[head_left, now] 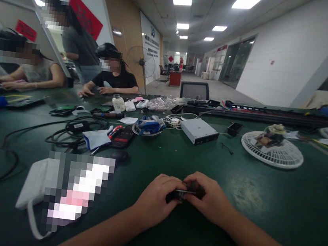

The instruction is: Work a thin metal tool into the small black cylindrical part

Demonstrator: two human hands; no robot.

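Head view: left hand and right hand pinch a dark part, apparently mid-handling; next calls for steady grip.

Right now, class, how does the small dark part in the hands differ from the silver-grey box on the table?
The small dark part is held between the left hand and right hand; the silver-grey box rests on the green table. The part is mostly dark; the box has a pale top. The part, partly hidden, looks smaller than the box.
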